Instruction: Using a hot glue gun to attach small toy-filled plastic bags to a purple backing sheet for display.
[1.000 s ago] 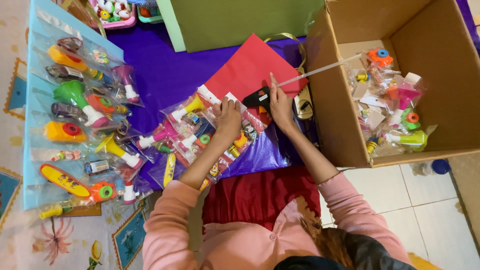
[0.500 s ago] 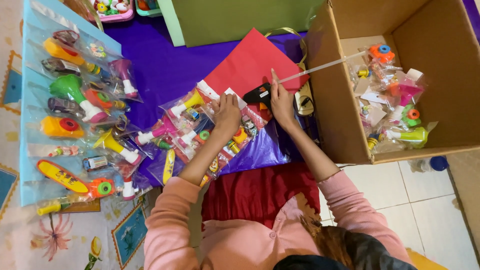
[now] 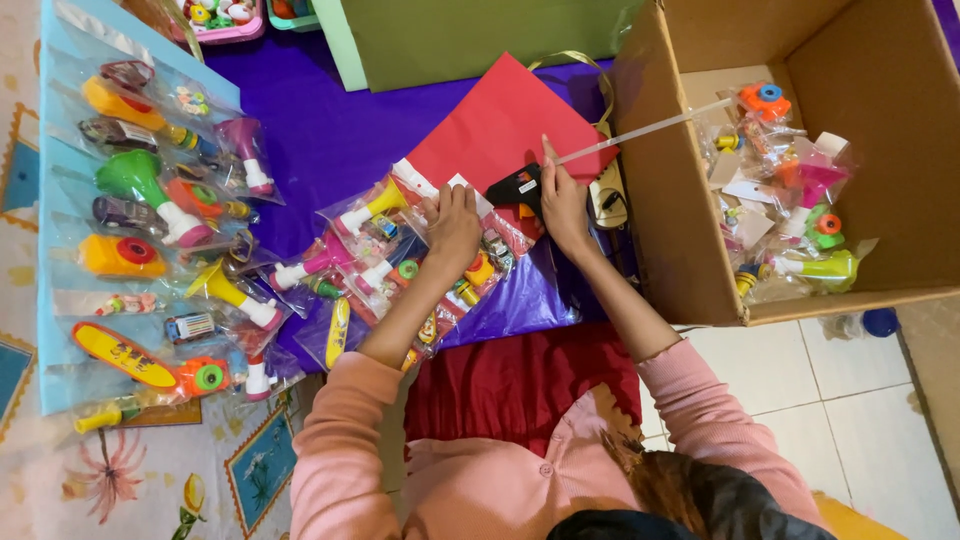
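My right hand (image 3: 562,198) grips a black glue gun (image 3: 516,186) with a long clear glue stick (image 3: 645,128) jutting back toward the cardboard box. Its nozzle points left at a clear bag of small plastic toys (image 3: 400,258). My left hand (image 3: 452,222) presses flat on that bag, which lies on shiny purple sheet (image 3: 520,300). A red paper sheet (image 3: 500,120) lies just beyond both hands.
An open cardboard box (image 3: 690,200) at right holds more bagged toys (image 3: 800,210). A light blue board (image 3: 60,250) at left carries several bagged toys. A green box (image 3: 470,35) stands at the top. A white power strip (image 3: 606,195) sits by the box.
Both hands stay in place on the bag and the glue gun. The view has shifted slightly; nothing else has visibly moved.
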